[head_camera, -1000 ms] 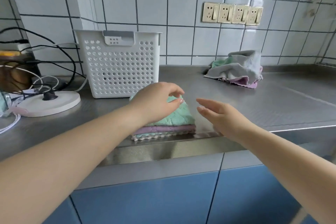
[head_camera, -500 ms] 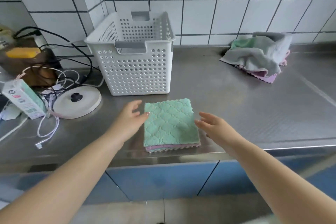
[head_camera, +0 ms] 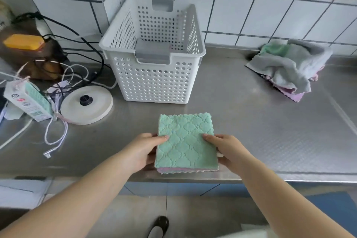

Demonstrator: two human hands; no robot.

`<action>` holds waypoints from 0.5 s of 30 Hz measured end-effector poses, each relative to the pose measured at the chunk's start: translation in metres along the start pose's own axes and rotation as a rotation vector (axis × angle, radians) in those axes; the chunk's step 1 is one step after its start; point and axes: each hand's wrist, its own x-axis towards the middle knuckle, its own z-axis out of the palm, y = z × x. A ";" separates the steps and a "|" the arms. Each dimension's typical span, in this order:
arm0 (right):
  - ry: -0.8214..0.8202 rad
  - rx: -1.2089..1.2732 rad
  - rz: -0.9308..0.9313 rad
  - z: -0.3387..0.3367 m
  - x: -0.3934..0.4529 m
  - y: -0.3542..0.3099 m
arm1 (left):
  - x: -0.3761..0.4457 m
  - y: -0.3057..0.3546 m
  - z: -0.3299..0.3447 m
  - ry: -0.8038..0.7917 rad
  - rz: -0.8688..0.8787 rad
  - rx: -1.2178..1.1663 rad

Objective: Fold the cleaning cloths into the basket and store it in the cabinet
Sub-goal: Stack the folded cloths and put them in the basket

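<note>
A stack of folded cloths (head_camera: 185, 141), green on top with a pink one beneath, lies at the steel counter's front edge. My left hand (head_camera: 143, 149) grips its left side, thumb on top and fingers under the edge. My right hand (head_camera: 228, 150) grips the right side the same way. Behind the stack stands a white perforated basket (head_camera: 154, 81) with grey handles; the part of its floor that shows is bare. A heap of unfolded grey, green and pink cloths (head_camera: 287, 67) lies at the back right against the tiled wall.
Left of the basket are a round white kettle base (head_camera: 87, 102), tangled black and white cables (head_camera: 56, 135), a small carton (head_camera: 27, 100) and a brown appliance (head_camera: 29, 54). Blue cabinet fronts (head_camera: 173, 189) run under the steel counter (head_camera: 270, 131).
Both hands have closed in from beside the stack and now grip its two sides. The view has tilted further down over the counter.
</note>
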 end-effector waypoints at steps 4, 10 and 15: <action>-0.076 0.079 0.023 -0.002 -0.020 -0.008 | -0.023 0.011 0.001 -0.019 0.005 -0.029; -0.163 0.125 -0.087 -0.002 -0.070 -0.041 | -0.073 0.048 -0.003 -0.044 0.109 -0.025; -0.196 0.150 -0.164 -0.002 -0.101 -0.084 | -0.106 0.096 -0.005 -0.104 0.224 0.029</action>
